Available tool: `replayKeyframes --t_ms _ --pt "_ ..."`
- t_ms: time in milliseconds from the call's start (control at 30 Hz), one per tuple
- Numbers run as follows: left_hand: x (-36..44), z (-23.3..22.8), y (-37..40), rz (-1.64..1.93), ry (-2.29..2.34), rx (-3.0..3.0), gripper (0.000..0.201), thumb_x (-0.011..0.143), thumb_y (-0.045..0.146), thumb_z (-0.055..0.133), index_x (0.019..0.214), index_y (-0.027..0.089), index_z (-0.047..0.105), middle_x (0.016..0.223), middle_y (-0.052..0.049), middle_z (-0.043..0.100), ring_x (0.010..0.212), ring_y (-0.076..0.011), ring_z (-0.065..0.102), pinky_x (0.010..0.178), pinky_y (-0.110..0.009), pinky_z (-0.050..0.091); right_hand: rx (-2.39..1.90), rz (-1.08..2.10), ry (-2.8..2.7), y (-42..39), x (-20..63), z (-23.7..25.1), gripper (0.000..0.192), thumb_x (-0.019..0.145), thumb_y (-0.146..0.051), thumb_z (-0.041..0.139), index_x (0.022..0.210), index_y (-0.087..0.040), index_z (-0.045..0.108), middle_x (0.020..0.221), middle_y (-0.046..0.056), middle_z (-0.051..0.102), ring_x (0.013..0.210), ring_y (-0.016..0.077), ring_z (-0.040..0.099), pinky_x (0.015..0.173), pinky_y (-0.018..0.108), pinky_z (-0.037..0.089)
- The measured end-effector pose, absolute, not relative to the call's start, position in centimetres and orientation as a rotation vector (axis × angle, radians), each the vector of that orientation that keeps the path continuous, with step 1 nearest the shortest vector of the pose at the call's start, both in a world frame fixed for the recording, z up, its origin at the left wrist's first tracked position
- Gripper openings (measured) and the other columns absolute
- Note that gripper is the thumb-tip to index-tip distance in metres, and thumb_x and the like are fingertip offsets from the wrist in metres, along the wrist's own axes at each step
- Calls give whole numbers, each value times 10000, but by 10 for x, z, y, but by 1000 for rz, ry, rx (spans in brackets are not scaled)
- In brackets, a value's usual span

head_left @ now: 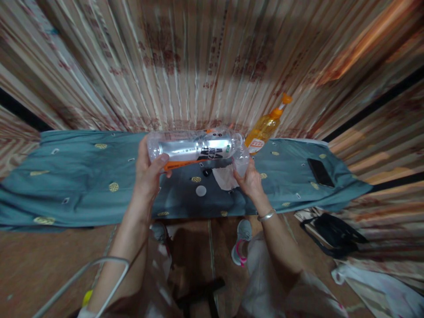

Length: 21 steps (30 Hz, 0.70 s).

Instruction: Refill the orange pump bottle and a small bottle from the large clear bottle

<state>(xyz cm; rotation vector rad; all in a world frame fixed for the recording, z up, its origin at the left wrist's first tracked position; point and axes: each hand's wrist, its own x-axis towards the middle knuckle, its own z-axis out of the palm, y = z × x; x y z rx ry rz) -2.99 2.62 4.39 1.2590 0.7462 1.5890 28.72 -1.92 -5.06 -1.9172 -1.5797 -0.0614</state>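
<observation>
My left hand (147, 170) is wrapped round the base end of a large clear plastic bottle (185, 148) with an orange and black printed label. The bottle lies sideways over the table, its neck pointing right. There the neck meets a small clear plastic container (241, 160), gripped in my right hand (251, 180); I cannot tell whether the two touch. Just behind them stands an orange pump bottle (263, 130), appearing tilted. Beneath my hands are a crumpled whitish sheet (224, 177), a round white lid-like disc (200, 191) and a small black object (207, 172).
A teal cloth with pineapple prints covers the long table (89, 176). On its right side lies a black phone (320, 172). Striped curtains (198, 66) hang behind. A black bag (334, 234) rests on the floor at right, and a pale cable (82, 269) crosses the lower left.
</observation>
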Motion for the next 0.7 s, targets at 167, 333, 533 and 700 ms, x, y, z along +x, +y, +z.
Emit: replayKeyframes --t_ms 167,333,533,700 --pt "-31 43 26 1582 719 1285 640 694 517 903 1241 290 660 1092 -69 669 685 -162 600 410 -198 425 -1931 -33 -1585 -19 286 -48 714 890 -310 671 1503 -69 395 1191 240 770 1022 357 780 888 462 628" --pt "-30 45 26 1585 728 1270 663 669 522 923 1235 297 659 1066 -55 668 660 -156 592 398 -202 426 -1893 -43 -1589 -19 287 -48 701 876 -292 676 1490 -67 425 1228 250 752 1052 361 775 900 457 629" --pt "-31 45 27 1579 745 1285 681 663 539 922 1233 286 647 1046 -54 656 641 -152 593 393 -204 429 -1933 -47 -1582 -19 285 -46 707 879 -297 660 1491 -42 413 1157 245 774 1018 358 779 891 468 633" --pt "-31 44 26 1563 762 1336 650 722 538 860 1283 307 629 1045 -53 657 650 -163 609 399 -213 425 -1938 -44 -1587 -20 285 -46 705 880 -303 656 1488 -41 415 1132 233 782 1007 351 782 902 476 631"
